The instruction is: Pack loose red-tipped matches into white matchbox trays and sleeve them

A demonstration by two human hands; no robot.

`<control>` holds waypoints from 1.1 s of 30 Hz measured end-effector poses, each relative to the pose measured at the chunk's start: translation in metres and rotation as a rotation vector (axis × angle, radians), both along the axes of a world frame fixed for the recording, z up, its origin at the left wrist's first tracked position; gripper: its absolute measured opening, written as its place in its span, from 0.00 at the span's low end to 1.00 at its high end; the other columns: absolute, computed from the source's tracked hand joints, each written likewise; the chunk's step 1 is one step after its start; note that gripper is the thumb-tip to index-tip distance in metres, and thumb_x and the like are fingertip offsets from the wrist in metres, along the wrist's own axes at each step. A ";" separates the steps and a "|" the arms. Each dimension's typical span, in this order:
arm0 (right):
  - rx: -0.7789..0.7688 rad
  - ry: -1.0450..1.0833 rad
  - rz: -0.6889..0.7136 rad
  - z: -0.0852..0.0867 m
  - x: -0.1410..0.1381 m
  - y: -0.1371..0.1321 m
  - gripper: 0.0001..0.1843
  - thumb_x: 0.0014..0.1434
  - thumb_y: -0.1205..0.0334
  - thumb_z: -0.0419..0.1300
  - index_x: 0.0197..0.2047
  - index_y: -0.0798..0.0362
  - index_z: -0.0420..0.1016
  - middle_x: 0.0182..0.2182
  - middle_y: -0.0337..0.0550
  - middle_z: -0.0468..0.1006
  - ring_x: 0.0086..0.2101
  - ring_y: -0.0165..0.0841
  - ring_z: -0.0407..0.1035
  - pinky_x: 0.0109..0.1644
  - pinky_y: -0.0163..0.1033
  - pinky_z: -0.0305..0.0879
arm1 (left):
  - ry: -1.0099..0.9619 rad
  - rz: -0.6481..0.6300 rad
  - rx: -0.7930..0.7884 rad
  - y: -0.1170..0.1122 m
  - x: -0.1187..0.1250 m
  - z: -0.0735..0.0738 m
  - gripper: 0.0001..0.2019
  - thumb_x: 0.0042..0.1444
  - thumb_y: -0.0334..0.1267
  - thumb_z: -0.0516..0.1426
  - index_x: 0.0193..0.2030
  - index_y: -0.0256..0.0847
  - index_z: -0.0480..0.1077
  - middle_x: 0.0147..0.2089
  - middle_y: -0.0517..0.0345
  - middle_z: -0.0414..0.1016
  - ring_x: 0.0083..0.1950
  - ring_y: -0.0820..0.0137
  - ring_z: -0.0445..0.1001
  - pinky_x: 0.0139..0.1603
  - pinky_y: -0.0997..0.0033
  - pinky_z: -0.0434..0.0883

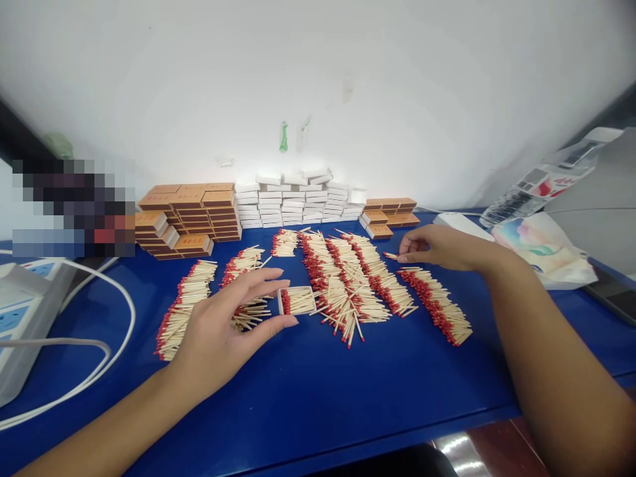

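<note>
Beyond everything, a white wall is rising over a blue table, where brown boxes and white trays are standing stacked. The left hand is curving round a filled tray, though whether it is gripping I cannot tell; the right hand, well apart, is pinching at least one match, with match rows lying in between.
</note>
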State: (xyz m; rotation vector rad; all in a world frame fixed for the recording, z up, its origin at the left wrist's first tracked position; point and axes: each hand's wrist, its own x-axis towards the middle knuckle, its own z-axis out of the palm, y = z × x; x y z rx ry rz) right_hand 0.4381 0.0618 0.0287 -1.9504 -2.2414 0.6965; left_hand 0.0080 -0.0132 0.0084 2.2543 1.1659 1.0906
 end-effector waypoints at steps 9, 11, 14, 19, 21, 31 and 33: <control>-0.029 -0.057 -0.051 0.002 0.013 -0.004 0.22 0.57 0.38 0.67 0.36 0.51 0.80 0.31 0.49 0.82 0.31 0.39 0.70 0.34 0.45 0.61 | -0.004 0.002 0.008 -0.002 0.001 0.002 0.26 0.59 0.50 0.70 0.61 0.52 0.70 0.55 0.63 0.86 0.59 0.63 0.84 0.67 0.63 0.76; -0.068 -0.092 -0.071 0.001 0.019 -0.005 0.19 0.58 0.42 0.66 0.35 0.51 0.81 0.33 0.50 0.83 0.34 0.41 0.71 0.37 0.47 0.62 | -0.006 0.005 0.016 -0.002 0.001 0.002 0.26 0.59 0.50 0.70 0.61 0.52 0.70 0.55 0.62 0.86 0.59 0.62 0.83 0.67 0.62 0.77; -0.102 -0.099 -0.075 0.001 0.022 -0.006 0.18 0.59 0.44 0.64 0.34 0.50 0.81 0.36 0.49 0.84 0.36 0.43 0.73 0.39 0.48 0.64 | 0.009 0.013 0.017 -0.001 0.000 0.001 0.26 0.59 0.50 0.70 0.62 0.52 0.70 0.54 0.61 0.86 0.59 0.59 0.84 0.67 0.58 0.77; 0.085 -0.117 -0.067 0.004 0.011 -0.004 0.19 0.63 0.43 0.60 0.36 0.51 0.80 0.33 0.49 0.83 0.33 0.40 0.70 0.38 0.48 0.62 | 0.027 0.001 0.055 -0.001 0.000 -0.001 0.27 0.59 0.51 0.70 0.62 0.54 0.70 0.56 0.63 0.85 0.59 0.61 0.83 0.68 0.60 0.76; 0.143 -0.114 -0.088 0.003 0.004 0.000 0.18 0.63 0.45 0.60 0.36 0.51 0.79 0.34 0.50 0.83 0.33 0.41 0.71 0.39 0.48 0.63 | 0.033 0.000 0.052 -0.001 0.000 -0.001 0.27 0.59 0.50 0.70 0.63 0.54 0.69 0.56 0.64 0.85 0.59 0.62 0.83 0.68 0.61 0.76; 0.111 -0.111 -0.054 -0.003 -0.003 0.004 0.14 0.62 0.48 0.61 0.36 0.50 0.79 0.34 0.48 0.83 0.33 0.41 0.72 0.37 0.47 0.64 | 0.019 0.006 0.020 0.000 0.000 0.000 0.26 0.59 0.50 0.70 0.61 0.53 0.70 0.55 0.63 0.86 0.59 0.62 0.84 0.68 0.61 0.75; 0.114 -0.099 -0.046 -0.002 -0.004 0.004 0.12 0.61 0.51 0.62 0.37 0.51 0.80 0.35 0.49 0.83 0.34 0.41 0.73 0.38 0.47 0.65 | 0.022 0.004 0.013 0.000 0.000 -0.001 0.27 0.59 0.50 0.70 0.62 0.53 0.69 0.55 0.63 0.86 0.59 0.62 0.84 0.69 0.61 0.75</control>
